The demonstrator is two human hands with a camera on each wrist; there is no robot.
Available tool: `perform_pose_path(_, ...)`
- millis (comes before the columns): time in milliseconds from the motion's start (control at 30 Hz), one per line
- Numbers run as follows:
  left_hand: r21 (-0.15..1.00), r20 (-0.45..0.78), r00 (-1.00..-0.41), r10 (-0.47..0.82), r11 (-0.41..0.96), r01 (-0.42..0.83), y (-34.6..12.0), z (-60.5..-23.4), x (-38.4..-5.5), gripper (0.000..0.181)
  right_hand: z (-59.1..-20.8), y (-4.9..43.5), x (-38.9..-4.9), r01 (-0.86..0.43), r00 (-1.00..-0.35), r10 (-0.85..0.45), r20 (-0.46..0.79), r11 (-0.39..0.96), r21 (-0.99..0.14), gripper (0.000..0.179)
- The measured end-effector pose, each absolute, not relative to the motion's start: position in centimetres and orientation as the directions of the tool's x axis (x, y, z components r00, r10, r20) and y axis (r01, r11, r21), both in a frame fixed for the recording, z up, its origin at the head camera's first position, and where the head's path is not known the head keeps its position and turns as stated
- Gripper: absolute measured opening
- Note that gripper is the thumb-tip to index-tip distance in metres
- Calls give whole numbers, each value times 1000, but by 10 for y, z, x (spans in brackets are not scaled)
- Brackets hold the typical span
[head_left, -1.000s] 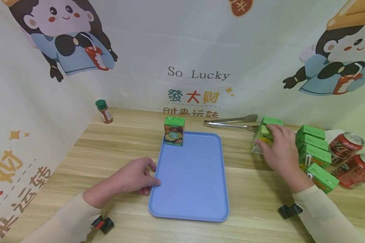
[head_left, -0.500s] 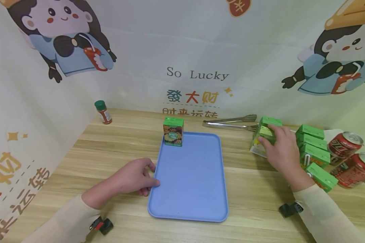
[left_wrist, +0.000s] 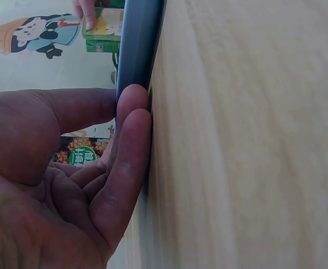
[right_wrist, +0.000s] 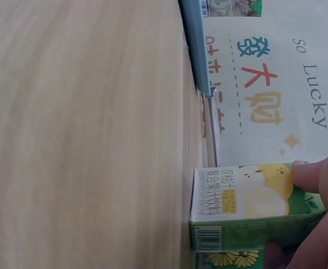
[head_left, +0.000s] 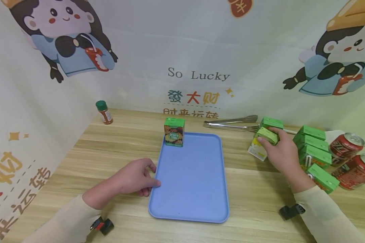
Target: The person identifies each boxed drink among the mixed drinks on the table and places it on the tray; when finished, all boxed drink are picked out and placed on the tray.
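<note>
— How is the step in hand best done, read from the left?

— The left rim of the blue tray is pinched by the left hand, thumb above, fingertips against the outer edge; a light hold is advised, so that the brown-fronted carton, upright at the far left corner, is not jarred.

— And at the right?

— The yellow-and-white carton is gripped near its top by the right hand, thumb on one face, fingers opposite. It is held tilted, well apart from the tray. It is best levelled before being set down, and the green carton behind it should not be knocked. Whether its base is clear of the worktop cannot be settled from these views.

— What is changed from one second earlier?

— At the left, nothing is seen to be altered. At the right, the gripped carton, then nearly upright, has been tilted, its base swung toward the tray.
</note>
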State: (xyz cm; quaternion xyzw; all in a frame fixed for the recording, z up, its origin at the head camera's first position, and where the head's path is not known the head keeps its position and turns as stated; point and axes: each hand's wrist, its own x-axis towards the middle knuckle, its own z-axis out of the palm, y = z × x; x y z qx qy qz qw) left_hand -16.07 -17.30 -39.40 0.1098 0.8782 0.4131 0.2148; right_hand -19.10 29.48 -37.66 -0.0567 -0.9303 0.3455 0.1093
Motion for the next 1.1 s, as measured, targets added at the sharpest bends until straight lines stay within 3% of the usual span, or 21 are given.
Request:
perform_pose_path(433,765,-299,-884,359,644,3,-172,-395,-161,36,-379,299,-193,112,-971,236,50,626,-771,82)
perform_pose_path(1100,773,-302,-883,360,634,-5,-173,-394,-161,35,-373,300,-190,88,-988,153,20,668,-739,88)
